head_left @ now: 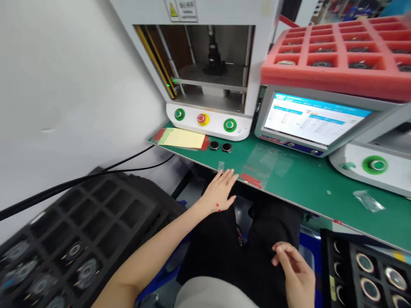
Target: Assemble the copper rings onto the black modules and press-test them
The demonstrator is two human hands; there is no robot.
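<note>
My left hand is stretched flat with fingers apart at the front edge of the green work surface. Its fingertips lie beside a small clear film piece and near a strip of red stickers. Small red bits stick to that hand near the thumb. Over my lap, my right hand has its fingers curled, thumb against the index finger. A red speck shows at its fingertips; whatever they pinch is too small to make out. Two round dark watch bodies sit behind my left hand, below the press.
A press with green and red buttons stands behind. To its right are a monitor and a pink foam tray. Black foam trays stand left, another right. Yellow sheet, crumpled plastic and black cables are around.
</note>
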